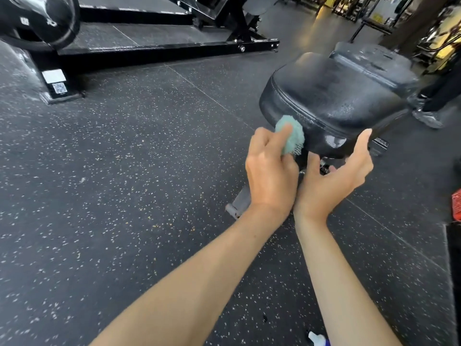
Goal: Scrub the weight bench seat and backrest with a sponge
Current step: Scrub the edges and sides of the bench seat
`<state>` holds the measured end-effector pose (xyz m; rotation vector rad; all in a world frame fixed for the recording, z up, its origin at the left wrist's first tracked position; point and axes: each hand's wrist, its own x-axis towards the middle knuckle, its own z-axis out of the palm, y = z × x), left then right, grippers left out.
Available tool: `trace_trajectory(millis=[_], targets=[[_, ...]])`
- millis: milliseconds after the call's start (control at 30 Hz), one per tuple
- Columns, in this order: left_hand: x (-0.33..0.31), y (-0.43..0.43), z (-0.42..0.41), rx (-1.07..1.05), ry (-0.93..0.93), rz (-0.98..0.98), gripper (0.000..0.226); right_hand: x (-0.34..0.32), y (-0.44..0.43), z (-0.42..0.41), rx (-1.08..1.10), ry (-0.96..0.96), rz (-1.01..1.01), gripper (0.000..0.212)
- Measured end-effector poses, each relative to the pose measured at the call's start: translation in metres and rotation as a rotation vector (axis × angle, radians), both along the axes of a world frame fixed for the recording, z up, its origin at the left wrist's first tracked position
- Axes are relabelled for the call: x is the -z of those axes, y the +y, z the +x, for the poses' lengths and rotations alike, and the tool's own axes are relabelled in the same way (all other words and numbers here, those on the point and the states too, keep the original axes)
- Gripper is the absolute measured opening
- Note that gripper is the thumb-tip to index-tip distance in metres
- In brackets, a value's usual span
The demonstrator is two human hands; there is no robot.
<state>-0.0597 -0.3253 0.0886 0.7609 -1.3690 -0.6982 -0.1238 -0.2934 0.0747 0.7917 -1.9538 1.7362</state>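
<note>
Pressing sponge (296,137) against the front-left side of the seat (331,96), the left hand (270,176) grips it with curled fingers, index finger laid over the green pad. Right hand (334,178) is spread, palm turned up, fingers relaxed, just beside the seat's front edge; whether it touches, cannot tell. Seat is black and glossy, with wet streaks on top. Backrest (374,61) sits just beyond it, also black. Wrists nearly touch. Speckled rubber floor (149,146) is under everything. Black rack frame (159,49) top left. Another person's legs (434,96) at right. Spray bottle (318,339) at bottom edge, partly cut off.
</note>
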Motion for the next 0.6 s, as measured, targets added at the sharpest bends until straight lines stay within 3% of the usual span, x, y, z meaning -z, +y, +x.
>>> trace_trajectory(millis=[133, 233, 300, 367, 500, 600], targets=[[-0.018, -0.026, 0.003, -0.075, 0.066, 0.144, 0.049, 0.002, 0.000, 0.000, -0.009, 0.002, -0.021, 0.082], [-0.032, -0.055, 0.007, -0.067, 0.013, 0.341, 0.054, 0.003, 0.003, -0.004, -0.021, 0.011, 0.001, 0.081], [-0.033, -0.059, 0.005, -0.078, -0.007, 0.347, 0.054, 0.003, 0.006, -0.006, -0.051, -0.011, 0.022, 0.081], [-0.024, -0.041, 0.004, -0.105, -0.009, 0.212, 0.048, 0.000, 0.010, -0.006, -0.081, -0.025, 0.037, 0.083], [0.001, 0.003, 0.009, 0.084, -0.137, -0.165, 0.047, -0.011, 0.019, 0.000, -0.086, -0.091, 0.002, 0.079], [-0.007, 0.003, 0.015, 0.072, -0.197, -0.335, 0.050, -0.023, 0.028, -0.005, -0.154, -0.311, -0.140, 0.070]])
